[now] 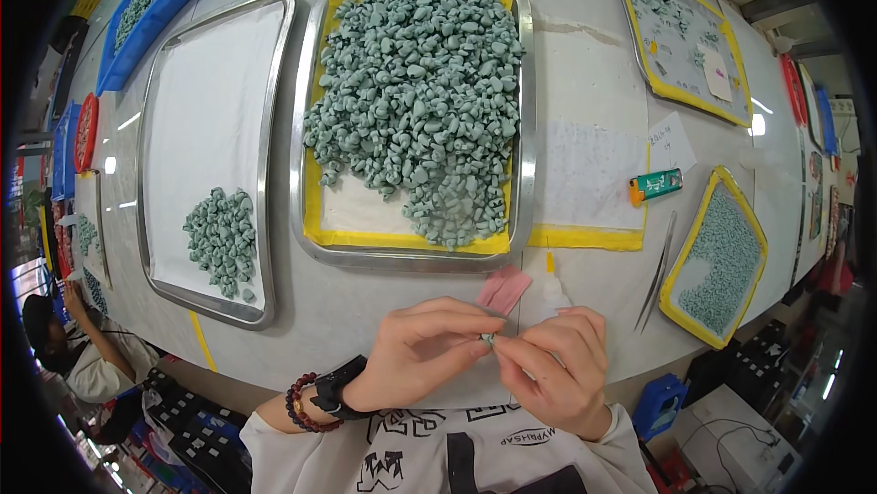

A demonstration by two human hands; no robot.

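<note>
My left hand (pixel 420 357) and my right hand (pixel 557 371) meet at the table's near edge. Their fingertips pinch a small pale green piece (pixel 487 339) between them; fingers cover most of it, so its exact shape is hidden. Just beyond lies a folded pink cloth or paper (pixel 503 290), with a small white bottle (pixel 551 291) with a yellow tip beside it. A large metal tray (pixel 416 263) with yellow tape holds a heap of grey-green pieces (pixel 420 83). In the left metal tray (pixel 210 101), a smaller pile (pixel 221 243) sits on white lining.
To the right are tweezers (pixel 656 270), a green lighter (pixel 656 185) and a yellow-edged tray (pixel 671 297) of tiny green parts. Another yellow-edged tray (pixel 676 87) stands farther back. A blue bin (pixel 114 69) is at far left, where another person (pixel 91 348) sits.
</note>
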